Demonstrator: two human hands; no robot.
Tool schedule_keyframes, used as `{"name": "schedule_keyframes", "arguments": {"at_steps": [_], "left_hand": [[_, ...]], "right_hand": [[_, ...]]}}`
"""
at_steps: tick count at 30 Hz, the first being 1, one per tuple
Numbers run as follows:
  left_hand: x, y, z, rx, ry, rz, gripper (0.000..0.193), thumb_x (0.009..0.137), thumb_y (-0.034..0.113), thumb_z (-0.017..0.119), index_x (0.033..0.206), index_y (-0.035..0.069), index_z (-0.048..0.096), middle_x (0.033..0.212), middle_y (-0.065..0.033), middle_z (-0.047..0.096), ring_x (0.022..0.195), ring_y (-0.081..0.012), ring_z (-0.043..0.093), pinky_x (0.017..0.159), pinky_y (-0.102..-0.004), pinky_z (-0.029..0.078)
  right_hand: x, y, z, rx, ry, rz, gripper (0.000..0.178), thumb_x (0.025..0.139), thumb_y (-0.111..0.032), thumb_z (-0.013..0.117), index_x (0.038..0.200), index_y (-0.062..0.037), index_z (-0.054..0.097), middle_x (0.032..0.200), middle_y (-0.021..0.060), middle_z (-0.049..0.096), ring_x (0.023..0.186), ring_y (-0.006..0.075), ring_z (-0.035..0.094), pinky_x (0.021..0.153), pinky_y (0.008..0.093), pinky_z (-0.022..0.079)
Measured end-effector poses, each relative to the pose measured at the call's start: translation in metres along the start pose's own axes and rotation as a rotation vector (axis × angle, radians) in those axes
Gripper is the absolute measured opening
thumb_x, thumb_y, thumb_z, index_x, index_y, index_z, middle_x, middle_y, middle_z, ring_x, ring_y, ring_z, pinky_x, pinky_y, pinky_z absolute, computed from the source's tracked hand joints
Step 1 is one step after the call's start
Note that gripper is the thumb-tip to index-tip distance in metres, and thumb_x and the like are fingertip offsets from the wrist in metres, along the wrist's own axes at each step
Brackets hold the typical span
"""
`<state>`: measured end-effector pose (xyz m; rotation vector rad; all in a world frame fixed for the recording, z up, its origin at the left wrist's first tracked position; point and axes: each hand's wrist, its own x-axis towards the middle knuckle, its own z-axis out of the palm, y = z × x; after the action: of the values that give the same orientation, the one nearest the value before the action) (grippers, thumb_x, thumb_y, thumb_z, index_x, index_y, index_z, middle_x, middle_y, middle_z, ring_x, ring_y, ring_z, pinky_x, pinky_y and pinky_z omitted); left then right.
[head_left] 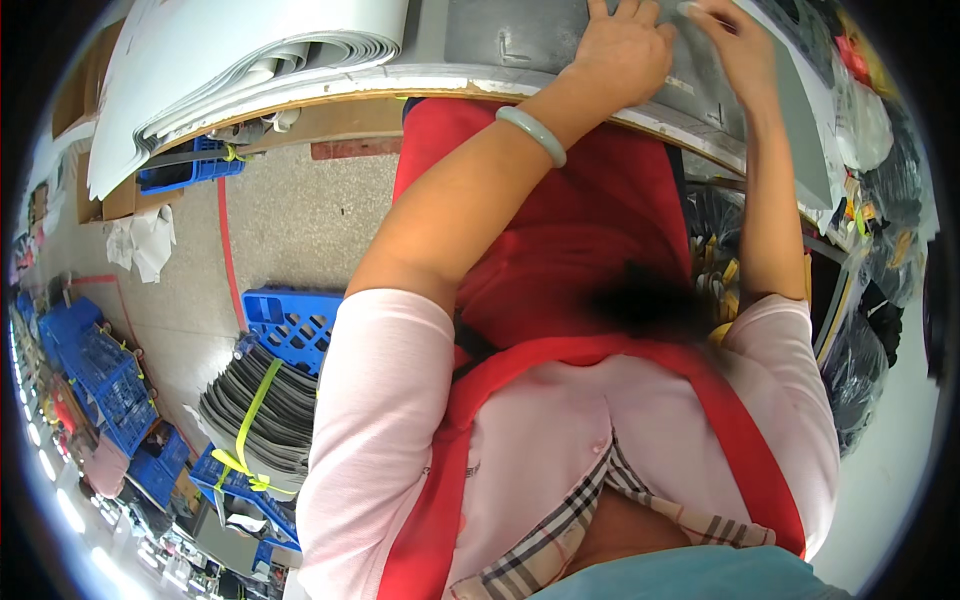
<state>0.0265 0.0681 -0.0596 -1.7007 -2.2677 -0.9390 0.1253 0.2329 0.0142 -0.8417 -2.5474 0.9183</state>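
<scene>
Below and to the left of the grips, a speckled floor (300,215) is stretching through the workroom, with a blue crate (290,325) and, just beside it, a strapped stack of dark sheets (265,410) showing there. Under both grips, the tabletop (470,84) is running crosswise, its pale edge looking worn and hard. Well left of the left grip, a thick pile of white sheets (270,45) is curling along that edge. What is appearing to be a dark grey sheet (480,35) is lying flat on the tabletop, beneath the left grip (628,52) and out to its left; it is looking thin, smooth and rather light, probably sagging if raised by one corner and slipping under a loose touch, so opposite edges are offering the surest hold. The left grip is facing palm down, fingers slightly apart, but the frame is cropping the tips, so I cannot tell whether it is pinching anything. The right grip (738,45) is bending beside a small pale spot; whether it is pinching something there is staying unclear.
</scene>
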Motion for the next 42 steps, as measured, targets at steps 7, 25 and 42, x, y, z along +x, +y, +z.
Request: {"name": "schedule_keyframes", "arguments": {"at_steps": [7, 25, 42], "left_hand": [[-0.002, 0.000, -0.008, -0.073, -0.004, 0.017, 0.029, 0.096, 0.023, 0.057, 0.112, 0.002, 0.069, 0.124, -0.0179, 0.059, 0.126, -0.0345, 0.052, 0.117, -0.0679, 0.025], [-0.073, 0.020, -0.074, -0.003, -0.184, 0.083, 0.023, 0.092, 0.027, 0.071, 0.107, 0.010, 0.076, 0.114, -0.0129, 0.073, 0.096, -0.0315, 0.071, 0.079, -0.0391, 0.056], [-0.026, 0.002, -0.048, -0.014, -0.118, 0.337, 0.031, 0.083, 0.010, 0.067, 0.113, 0.011, 0.073, 0.107, -0.0112, 0.067, 0.107, -0.0344, 0.063, 0.089, -0.0434, 0.054]], "right_hand": [[0.027, 0.147, -0.048, 0.309, -0.015, 0.181, 0.027, 0.096, -0.027, 0.074, 0.111, -0.0042, 0.075, 0.102, -0.0019, 0.072, 0.101, 0.0056, 0.061, 0.090, 0.0250, 0.047], [0.006, 0.158, -0.038, 1.494, 0.099, 0.024, 0.029, 0.098, -0.016, 0.069, 0.124, -0.0101, 0.058, 0.117, 0.0035, 0.067, 0.108, 0.0171, 0.066, 0.095, 0.0320, 0.056], [-0.015, 0.098, -0.005, 1.380, 0.206, 0.091, 0.050, 0.102, -0.021, 0.064, 0.147, -0.0075, 0.047, 0.133, 0.0087, 0.063, 0.119, 0.0209, 0.064, 0.106, 0.0365, 0.051]]}}
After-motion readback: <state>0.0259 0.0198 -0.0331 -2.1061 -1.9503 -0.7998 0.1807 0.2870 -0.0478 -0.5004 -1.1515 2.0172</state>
